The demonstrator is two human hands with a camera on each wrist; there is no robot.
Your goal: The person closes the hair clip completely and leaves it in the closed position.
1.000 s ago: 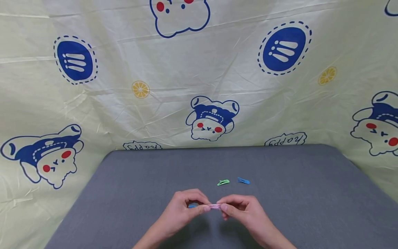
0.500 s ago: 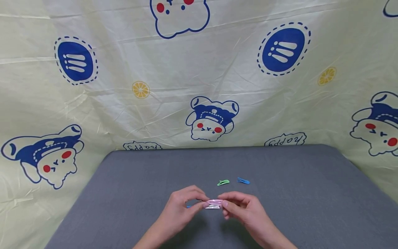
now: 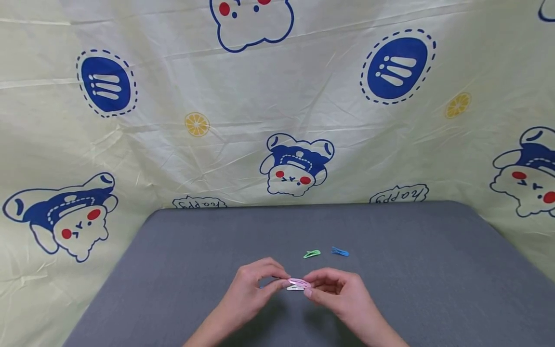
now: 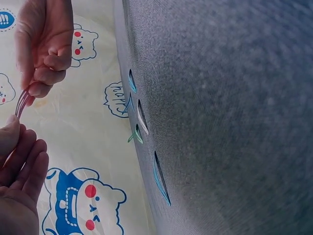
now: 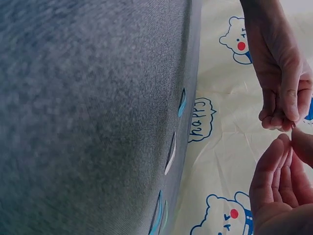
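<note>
A pink snap hair clip [image 3: 300, 282] is held up over the table between both hands. My left hand [image 3: 257, 284] pinches its left end between thumb and fingertips. At the other end, my right hand [image 3: 338, 289] pinches it too, thumb in front. In the left wrist view the clip [image 4: 21, 104] looks slightly bowed between the two hands. A white hair clip [image 3: 295, 288] lies on the table and shows just below the pink one in the head view. Only a sliver of the pink clip shows in the right wrist view.
Farther back on the grey table [image 3: 195, 250] lie a green hair clip [image 3: 311, 253] and a blue hair clip [image 3: 340, 251]. Another blue clip [image 4: 161, 181] lies on the left side, hidden by my left hand in the head view. A printed curtain [image 3: 234, 159] hangs behind the table.
The pink clip has turned from edge-on to show its frame, and its right end now tilts lower. The white clip has come into view beneath it. Both hands keep their hold.
</note>
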